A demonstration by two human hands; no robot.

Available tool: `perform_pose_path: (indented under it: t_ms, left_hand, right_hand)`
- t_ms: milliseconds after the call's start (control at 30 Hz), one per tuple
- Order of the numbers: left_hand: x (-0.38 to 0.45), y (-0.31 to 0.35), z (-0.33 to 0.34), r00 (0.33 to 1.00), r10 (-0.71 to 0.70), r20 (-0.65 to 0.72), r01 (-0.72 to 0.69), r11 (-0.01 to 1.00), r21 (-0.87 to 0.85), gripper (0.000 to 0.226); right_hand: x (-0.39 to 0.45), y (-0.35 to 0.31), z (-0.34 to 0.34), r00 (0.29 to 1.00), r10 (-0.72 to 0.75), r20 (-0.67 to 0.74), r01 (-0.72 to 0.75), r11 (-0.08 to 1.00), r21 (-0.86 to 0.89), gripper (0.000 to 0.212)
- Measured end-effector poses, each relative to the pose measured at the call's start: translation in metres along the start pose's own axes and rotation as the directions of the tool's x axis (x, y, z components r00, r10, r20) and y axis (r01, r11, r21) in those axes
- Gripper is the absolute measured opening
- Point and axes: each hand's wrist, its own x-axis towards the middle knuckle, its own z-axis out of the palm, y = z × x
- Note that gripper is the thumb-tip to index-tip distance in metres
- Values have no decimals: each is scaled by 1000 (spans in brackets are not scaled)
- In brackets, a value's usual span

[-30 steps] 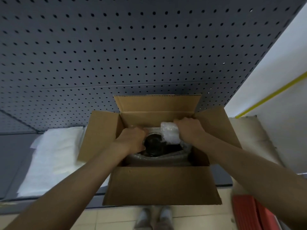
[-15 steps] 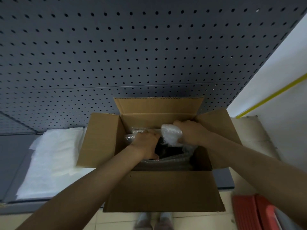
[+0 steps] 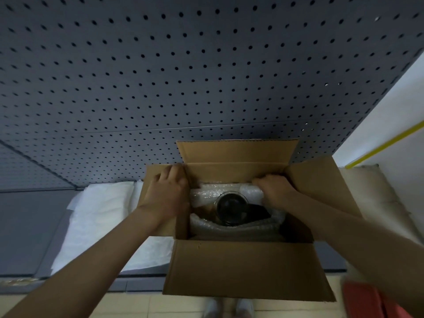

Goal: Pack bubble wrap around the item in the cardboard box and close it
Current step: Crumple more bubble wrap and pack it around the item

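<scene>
The left hand [image 3: 168,193] grips the left flap [image 3: 158,180] of the open cardboard box [image 3: 243,269], fingers curled over its edge. The right hand [image 3: 274,189] presses bubble wrap [image 3: 220,191] beside the dark item [image 3: 231,207], fingers closed on it.

An open box [image 3: 243,269] sits at lower centre, all four flaps up. Inside, bubble wrap [image 3: 215,193] rings a dark round item [image 3: 231,208]. The left hand [image 3: 168,191] grips the left flap near its top corner. The right hand [image 3: 274,188] presses on the wrap at the box's far right. Pegboard [image 3: 183,76] fills the upper frame; a white sheet [image 3: 98,216] lies at left.
</scene>
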Motion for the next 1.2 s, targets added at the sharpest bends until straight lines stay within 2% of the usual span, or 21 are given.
perform_pose_path:
  t_ms: [67, 200, 233, 333, 467, 533, 633, 767, 867, 1033, 1200]
  left_hand:
    - [-1, -1, 0, 1000, -8, -3, 8, 1000, -13, 66]
    - [-1, -1, 1, 1000, -11, 10, 11, 999, -34, 68]
    - [-1, -1, 2, 1000, -8, 6, 8, 999, -36, 68]
    - [-1, -2, 3, 1000, 0, 5, 0, 999, -47, 67]
    - [0, 0, 6, 1000, -2, 22, 3, 997, -75, 67]
    - [0, 0, 8, 1000, 2, 30, 1, 997, -75, 62]
    - [0, 1, 13, 999, -5, 42, 8, 997, -82, 57]
    - [-2, 3, 16, 998, -6, 64, 11, 997, -70, 62]
    - [-5, 2, 14, 995, -2, 104, 7, 999, -51, 64]
    - [-16, -4, 6, 996, 31, 87, -23, 995, -95, 60]
    - [-38, -32, -4, 996, 39, 74, -21, 973, -231, 59]
  right_hand:
    - [-4, 5, -9, 996, -18, 91, 17, 1000, 21, 40]
    - [-8, 8, -13, 964, 69, 258, -1, 967, -254, 75]
    - [-7, 5, -10, 958, 98, 269, -22, 962, -274, 73]
    - [7, 0, 1, 975, 73, 208, -27, 976, -217, 41]
    - [15, 0, 12, 973, 100, 207, -61, 981, -184, 46]
    - [15, -1, 15, 977, 114, 178, -83, 982, -171, 40]
    - [8, -5, 19, 974, 124, 191, -104, 988, -112, 41]
    - [4, -7, 35, 990, 115, 79, -102, 984, -144, 60]
    - [2, -4, 34, 988, 138, 75, -131, 987, -94, 66]
    - [-15, -1, 10, 990, 129, 63, -121, 986, -114, 57]
    - [-36, -31, -30, 991, 87, -104, -83, 996, 36, 22]
